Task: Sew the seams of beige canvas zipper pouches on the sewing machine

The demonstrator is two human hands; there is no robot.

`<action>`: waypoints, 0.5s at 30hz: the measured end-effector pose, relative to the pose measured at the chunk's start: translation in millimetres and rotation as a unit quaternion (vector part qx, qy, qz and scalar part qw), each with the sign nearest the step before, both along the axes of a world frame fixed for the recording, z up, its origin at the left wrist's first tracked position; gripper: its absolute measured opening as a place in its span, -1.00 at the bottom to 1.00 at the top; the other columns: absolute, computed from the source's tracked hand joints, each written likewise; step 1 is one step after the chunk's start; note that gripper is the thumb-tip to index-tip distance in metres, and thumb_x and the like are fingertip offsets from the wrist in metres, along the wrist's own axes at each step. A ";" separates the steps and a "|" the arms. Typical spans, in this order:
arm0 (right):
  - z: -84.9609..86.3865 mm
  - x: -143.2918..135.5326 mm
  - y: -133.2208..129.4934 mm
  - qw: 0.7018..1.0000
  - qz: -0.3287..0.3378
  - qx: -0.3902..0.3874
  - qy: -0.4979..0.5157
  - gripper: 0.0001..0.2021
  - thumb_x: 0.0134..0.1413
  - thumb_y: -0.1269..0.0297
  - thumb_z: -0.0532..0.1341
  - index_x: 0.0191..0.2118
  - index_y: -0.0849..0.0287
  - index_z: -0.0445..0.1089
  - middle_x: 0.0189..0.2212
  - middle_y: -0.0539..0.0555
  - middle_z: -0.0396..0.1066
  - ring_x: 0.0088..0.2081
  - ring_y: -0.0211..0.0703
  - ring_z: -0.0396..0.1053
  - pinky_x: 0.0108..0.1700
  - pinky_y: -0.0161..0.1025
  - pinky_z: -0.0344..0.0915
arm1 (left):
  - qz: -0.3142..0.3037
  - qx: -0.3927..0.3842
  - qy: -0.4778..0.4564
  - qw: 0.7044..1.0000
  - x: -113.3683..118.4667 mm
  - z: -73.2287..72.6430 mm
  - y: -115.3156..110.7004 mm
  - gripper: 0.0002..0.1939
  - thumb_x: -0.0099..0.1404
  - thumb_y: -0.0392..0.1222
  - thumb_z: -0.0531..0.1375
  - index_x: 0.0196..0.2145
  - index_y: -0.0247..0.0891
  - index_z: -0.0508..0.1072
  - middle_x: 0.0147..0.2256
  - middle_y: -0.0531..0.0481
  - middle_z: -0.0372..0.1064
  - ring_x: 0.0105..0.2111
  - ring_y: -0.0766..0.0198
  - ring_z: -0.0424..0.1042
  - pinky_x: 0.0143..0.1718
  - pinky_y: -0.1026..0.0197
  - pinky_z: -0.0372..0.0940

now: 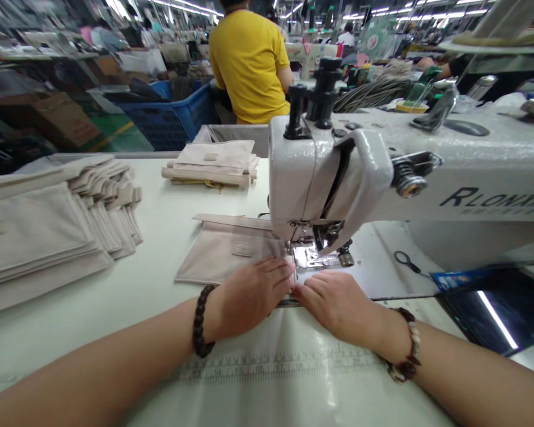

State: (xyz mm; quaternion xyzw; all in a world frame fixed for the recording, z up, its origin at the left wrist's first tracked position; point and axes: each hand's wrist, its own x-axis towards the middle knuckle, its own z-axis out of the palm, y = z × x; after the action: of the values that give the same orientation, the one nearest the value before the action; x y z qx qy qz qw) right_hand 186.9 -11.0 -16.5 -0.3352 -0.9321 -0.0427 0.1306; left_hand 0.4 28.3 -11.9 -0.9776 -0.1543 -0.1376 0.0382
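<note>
A beige fabric pouch piece (218,252) with a small sewn label lies flat on the table, its right edge beside the needle and presser foot of the sewing machine (324,178). My left hand (253,293) rests over its lower right part, fingers pressed together at the edge. Close to that corner, my right hand (336,302) pinches the pouch's edge just in front of the metal needle plate (311,258). The fingertips of both hands nearly meet there. What lies under my left palm is hidden.
Beige pouch pieces (31,231) are stacked at the left. Another stack of pouches (216,160) with a gold zipper lies behind. Small thread snips (407,261) and a dark-screened device (498,308) are at the right. Beyond the table, a person in yellow (249,59) sits near a blue crate (173,112).
</note>
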 end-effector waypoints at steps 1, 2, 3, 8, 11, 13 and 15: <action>-1.4 0.1 1.5 1.000 -0.010 -0.005 0.005 -0.76 0.19 0.44 -0.08 -0.44 0.24 0.24 -0.60 -0.01 0.25 -0.58 -0.26 0.08 -0.51 -0.23 -0.17 | 0.000 -0.003 -0.001 1.000 0.3 -0.2 2.2 -0.77 0.29 -0.38 -0.05 -0.21 -0.45 0.36 -0.12 -0.17 0.33 -0.06 0.21 0.28 0.01 0.19 0.19; -2.8 0.5 2.9 1.000 -0.019 -0.011 0.007 -0.77 0.20 0.43 -0.08 -0.42 0.24 0.25 -0.59 -0.01 0.26 -0.58 -0.26 0.08 -0.51 -0.23 -0.17 | 0.001 -0.008 -0.001 1.000 0.5 -0.3 4.4 -0.78 0.29 -0.38 -0.04 -0.21 -0.45 0.36 -0.12 -0.18 0.33 -0.07 0.20 0.28 0.00 0.18 0.20; -4.0 1.1 4.1 1.000 -0.024 -0.015 0.009 -0.78 0.20 0.42 -0.07 -0.39 0.25 0.26 -0.59 -0.01 0.27 -0.57 -0.27 0.09 -0.52 -0.23 -0.17 | 0.003 -0.013 -0.001 1.000 0.4 -0.5 6.2 -0.79 0.28 -0.37 -0.03 -0.21 -0.45 0.36 -0.12 -0.18 0.32 -0.08 0.19 0.29 -0.02 0.17 0.21; -3.6 10.3 5.0 1.000 -0.006 -0.005 -0.011 -0.81 0.20 0.39 -0.05 -0.18 0.29 0.27 -0.59 -0.03 0.26 -0.57 -0.26 0.11 -0.52 -0.24 -0.18 | -0.015 -0.012 0.003 1.000 -4.0 -0.4 9.1 -0.82 0.24 -0.39 0.01 -0.24 -0.45 0.37 -0.20 -0.16 0.35 -0.18 0.17 0.33 -0.09 0.14 0.27; 3.5 16.9 3.5 0.999 0.043 0.016 -0.025 -0.78 0.20 0.42 -0.07 -0.16 0.34 0.27 -0.61 -0.02 0.22 -0.57 -0.25 0.10 -0.52 -0.24 -0.16 | -0.038 0.023 -0.033 0.998 -8.1 0.6 7.4 -0.79 0.26 -0.41 -0.03 -0.25 -0.47 0.38 -0.25 -0.14 0.39 -0.22 0.21 0.34 -0.11 0.20 0.27; 8.5 19.0 2.7 0.998 0.060 0.019 -0.030 -0.77 0.20 0.44 -0.09 -0.20 0.36 0.29 -0.62 -0.01 0.21 -0.57 -0.25 0.08 -0.52 -0.23 -0.14 | -0.041 0.032 -0.042 0.998 -9.4 1.3 6.6 -0.77 0.28 -0.41 -0.05 -0.25 -0.47 0.39 -0.26 -0.13 0.40 -0.23 0.21 0.35 -0.11 0.22 0.27; 11.5 19.2 2.4 0.997 0.067 0.016 -0.036 -0.75 0.20 0.45 -0.10 -0.23 0.37 0.30 -0.62 0.00 0.21 -0.57 -0.26 0.08 -0.52 -0.22 -0.13 | -0.041 0.033 -0.038 0.998 -9.3 1.8 6.2 -0.75 0.29 -0.40 -0.06 -0.25 -0.47 0.39 -0.26 -0.13 0.40 -0.23 0.22 0.35 -0.11 0.22 0.27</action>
State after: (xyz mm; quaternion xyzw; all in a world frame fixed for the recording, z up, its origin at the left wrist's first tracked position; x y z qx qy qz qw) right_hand 206.2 -8.6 -5.0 -0.2681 -0.9558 -0.0604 0.1048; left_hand -8.9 34.5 -10.1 -0.9753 -0.1111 -0.1813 0.0592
